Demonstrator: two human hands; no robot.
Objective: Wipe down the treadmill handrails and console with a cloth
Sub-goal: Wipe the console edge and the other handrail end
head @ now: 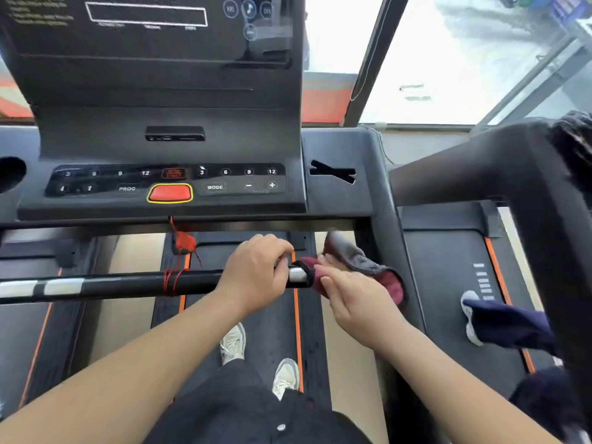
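Hands: left (256, 274) gripping handrail (128, 285), right (355, 299) seemingly pinching cloth (365, 267)

Maroon-and-grey cloth (368, 267), black handrail (128, 283)

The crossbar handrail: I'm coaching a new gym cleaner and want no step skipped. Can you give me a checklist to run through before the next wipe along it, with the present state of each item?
1. Cloth in hand: ok, the right hand holds it at the right end of the crossbar handrail.
2. Cloth touching the bar: ok, one edge wraps the bar beside the silver sensor.
3. Bar steadied: ok, the left hand grips it.
4. Wiping path clear: not ok, the left hand and the red cord wound round the bar lie in the way.
5. Console buttons untouched: ok, no hand near them.
6. Cloth damp or clean enough: cannot tell.
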